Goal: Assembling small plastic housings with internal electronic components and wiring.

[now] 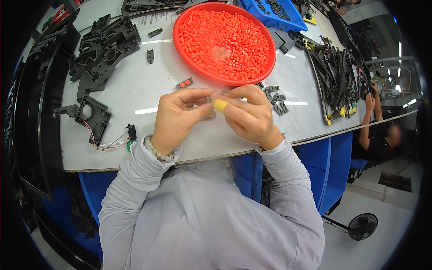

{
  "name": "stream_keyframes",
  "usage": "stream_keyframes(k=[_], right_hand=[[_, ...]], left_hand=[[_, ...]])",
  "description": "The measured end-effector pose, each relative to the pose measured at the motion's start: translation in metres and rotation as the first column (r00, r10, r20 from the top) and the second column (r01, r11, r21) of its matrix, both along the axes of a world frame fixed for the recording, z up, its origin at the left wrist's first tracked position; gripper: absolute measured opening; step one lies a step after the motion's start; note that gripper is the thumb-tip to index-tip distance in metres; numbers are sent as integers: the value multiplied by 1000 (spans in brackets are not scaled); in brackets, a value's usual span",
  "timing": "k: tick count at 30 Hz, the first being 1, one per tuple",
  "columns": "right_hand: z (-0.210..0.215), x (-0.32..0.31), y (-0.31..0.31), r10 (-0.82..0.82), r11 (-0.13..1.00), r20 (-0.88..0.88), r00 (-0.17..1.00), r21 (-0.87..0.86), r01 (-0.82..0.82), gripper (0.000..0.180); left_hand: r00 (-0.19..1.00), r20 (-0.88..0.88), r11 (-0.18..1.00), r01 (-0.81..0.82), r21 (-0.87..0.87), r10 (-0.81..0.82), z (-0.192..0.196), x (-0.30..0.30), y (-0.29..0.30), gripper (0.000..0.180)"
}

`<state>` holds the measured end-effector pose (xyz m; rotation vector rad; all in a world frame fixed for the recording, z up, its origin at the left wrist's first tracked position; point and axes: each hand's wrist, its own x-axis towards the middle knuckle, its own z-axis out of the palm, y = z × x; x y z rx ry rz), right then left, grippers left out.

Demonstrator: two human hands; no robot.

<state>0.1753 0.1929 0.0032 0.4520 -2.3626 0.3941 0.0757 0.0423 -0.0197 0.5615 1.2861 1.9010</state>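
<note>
My left hand (181,116) pinches a small grey plastic part (212,111) between thumb and fingers, just in front of the red basin. Against that part my right hand (252,114), with yellow tape on one finger, brings its closed fingertips together; what they hold is blurred and hidden. Beyond my left fingers lies a small dark grey holder (184,83) with two red pieces set in it. The round red basin (179,38) is filled with small red plastic pieces (225,38). Right of my right hand, several small dark grey holders (276,99) lie in a loose group.
Black moulded housings (108,40) are heaped at the left, one with wires (94,119) near the front edge. Two small dark parts (150,56) lie left of the basin. A blue crate (276,15) and long black strips (335,81) stand right. Another person (382,139) sits far right.
</note>
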Motion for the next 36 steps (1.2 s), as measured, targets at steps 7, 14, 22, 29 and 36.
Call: stream_keyframes(k=[7, 14, 22, 29, 36], right_hand=[[-5, 5, 10, -37, 940, 165, 986, -330, 90, 27], [-10, 7, 10, -76, 930, 254, 964, -330, 160, 18], [-25, -1, 8, -23, 983, 293, 956, -166, 75, 14], [-1, 4, 51, -236, 933, 219, 947, -221, 283, 12], [7, -21, 86, -358, 887, 400, 844, -136, 441, 14]], left_hand=[[994, -102, 999, 35, 20, -33, -1, 0, 0, 24], [972, -217, 992, -109, -58, 94, 4, -5, -6, 35], [574, -814, 918, -367, -152, 95, 3, -12, -16, 34], [225, -959, 948, -224, -226, -175, 6, -2, 20, 20], [94, -867, 847, -187, -498, -490, -2, -3, 56, 13]])
